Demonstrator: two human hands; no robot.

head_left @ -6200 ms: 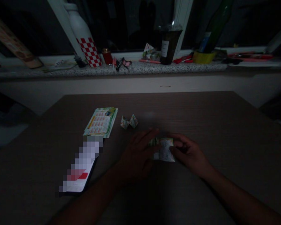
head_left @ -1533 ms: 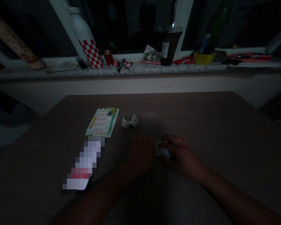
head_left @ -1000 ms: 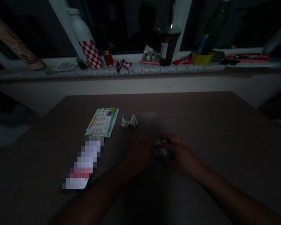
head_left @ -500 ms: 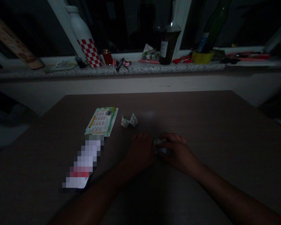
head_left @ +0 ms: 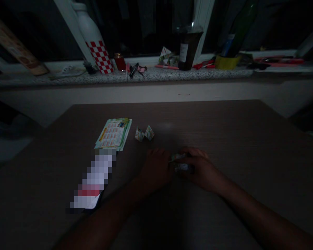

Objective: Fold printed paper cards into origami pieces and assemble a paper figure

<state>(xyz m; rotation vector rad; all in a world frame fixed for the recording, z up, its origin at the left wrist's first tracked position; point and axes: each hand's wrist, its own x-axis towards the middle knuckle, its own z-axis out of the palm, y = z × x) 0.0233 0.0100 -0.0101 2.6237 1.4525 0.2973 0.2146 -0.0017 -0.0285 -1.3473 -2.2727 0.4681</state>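
The containers all stand on the windowsill (head_left: 67,79), far beyond the folded paper (head_left: 181,166) that I am working on. Beyond it and well to the left is a white bottle (head_left: 94,41) with a red-and-white checked band, capped, so I cannot see what it holds. Just right of that bottle sits a small red jar (head_left: 119,62), closed as well. Almost straight beyond the folded paper is a dark bottle (head_left: 187,47) with a pale label. It is too dim to tell its contents. Beyond and to the right, a green bottle (head_left: 238,29) leans, its foot standing inside a yellow ring (head_left: 225,63).

The folded paper lies on the desk (head_left: 224,132) between my two hands. My right hand (head_left: 200,170) lies over it from the right, fingers close together and closed down on the paper, covering most of it. My left hand (head_left: 156,170) is curled, knuckles up, against the paper's left end. Its fingers are tucked under, and I cannot tell whether they pinch the paper or only press on it.

Just beyond and left of the folded paper stand two small folded shapes (head_left: 144,133), touching each other. Farther left lies a stack of printed cards (head_left: 114,133), and nearer to me than those a flat item (head_left: 92,184) with a blurred face.
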